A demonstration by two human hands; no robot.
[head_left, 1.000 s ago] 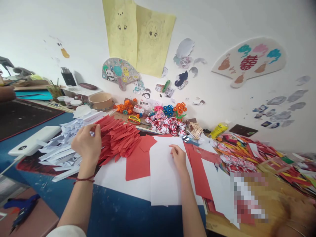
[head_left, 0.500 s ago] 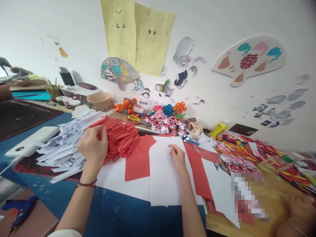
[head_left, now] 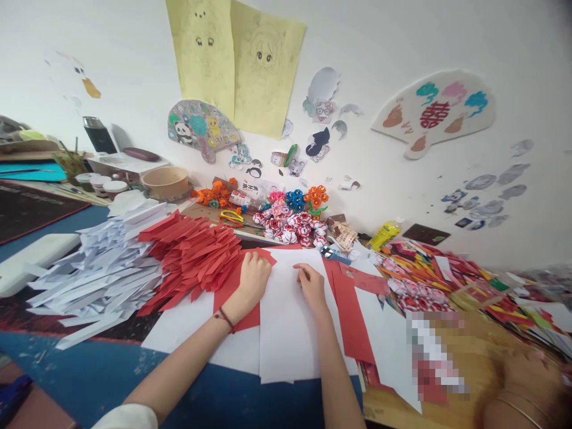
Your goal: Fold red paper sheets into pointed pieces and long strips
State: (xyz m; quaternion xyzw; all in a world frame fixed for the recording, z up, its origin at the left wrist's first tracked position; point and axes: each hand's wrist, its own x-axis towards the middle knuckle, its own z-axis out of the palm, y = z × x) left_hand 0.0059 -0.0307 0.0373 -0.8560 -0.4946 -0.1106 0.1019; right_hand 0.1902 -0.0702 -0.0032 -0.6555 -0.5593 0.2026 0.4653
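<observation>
My left hand (head_left: 255, 277) is closed, knuckles up, over the left edge of a white paper sheet (head_left: 286, 333) and a red paper piece (head_left: 227, 298). Whatever its fingers hold is hidden. My right hand (head_left: 310, 289) hovers over or rests on the same white sheet, fingers curled in; I cannot make out what is in them. A heap of folded red paper strips (head_left: 192, 256) lies left of my left hand, beside a larger heap of folded white paper strips (head_left: 107, 262). More red sheets (head_left: 353, 316) and white paper (head_left: 388, 339) lie right of my right hand.
Red-and-white paper balls (head_left: 290, 226) and paper flowers (head_left: 295, 199) stand along the wall, near a round tan container (head_left: 165, 183). A white power bank (head_left: 38, 259) lies far left. Another person's hand (head_left: 531, 375) is at the lower right, near a blurred-out patch.
My left hand has moved right, from the red strip heap to the white sheet's left edge. My right hand stays over the sheet. The view has shifted slightly.
</observation>
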